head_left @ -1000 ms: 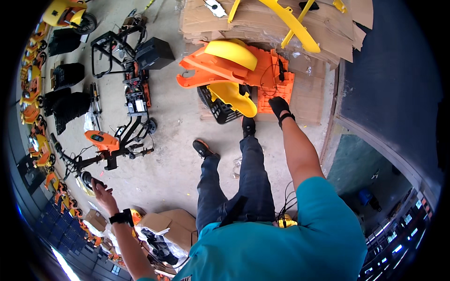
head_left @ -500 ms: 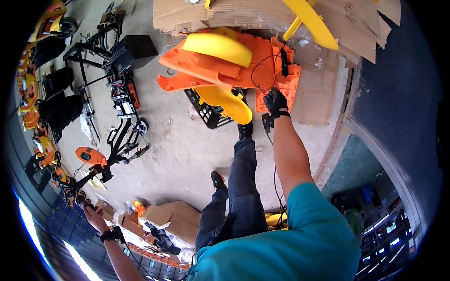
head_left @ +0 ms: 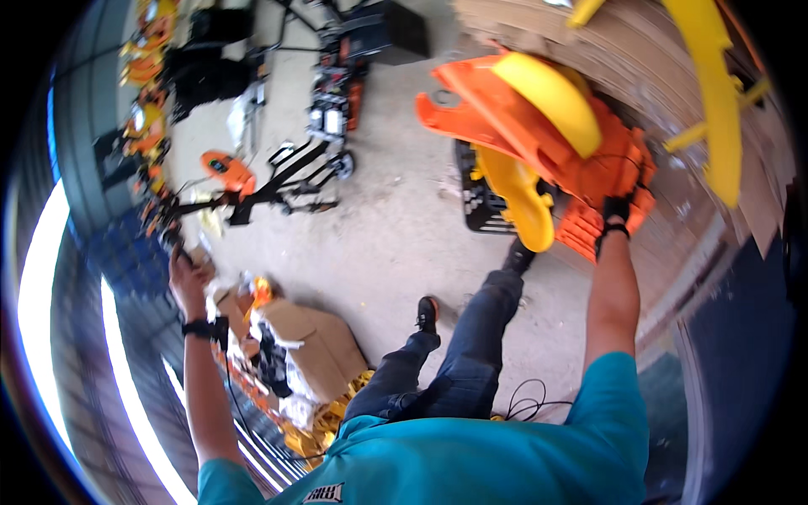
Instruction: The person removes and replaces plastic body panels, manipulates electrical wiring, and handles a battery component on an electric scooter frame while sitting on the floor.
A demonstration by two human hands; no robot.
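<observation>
My left hand (head_left: 189,282) is bare, with its arm stretched out to the far left. Its fingers curl at the dark handlebar grip (head_left: 172,239) of a black scooter-like frame (head_left: 282,185). An orange display housing (head_left: 228,172) sits on that frame. On the right, my right hand (head_left: 617,210) wears a black glove and is closed at the edge of a large orange body panel (head_left: 539,139); its fingertips are hidden. A yellow curved fender (head_left: 555,101) lies on this panel. Below hang a yellow shell (head_left: 526,202) and a slatted orange piece (head_left: 581,229), beside a black crate (head_left: 484,220).
Flattened cardboard (head_left: 522,25) and a long yellow part (head_left: 715,109) lie at the upper right. An open cardboard box (head_left: 316,337) with wrapping stands at lower left. More orange vehicles (head_left: 147,118) line the far left. A black box (head_left: 383,32) stands at the top.
The view has turned, so the scene sits farther right and higher. My left hand's fingers have curled more at the handlebar grip. My right hand has reached closer onto the orange panel's edge.
</observation>
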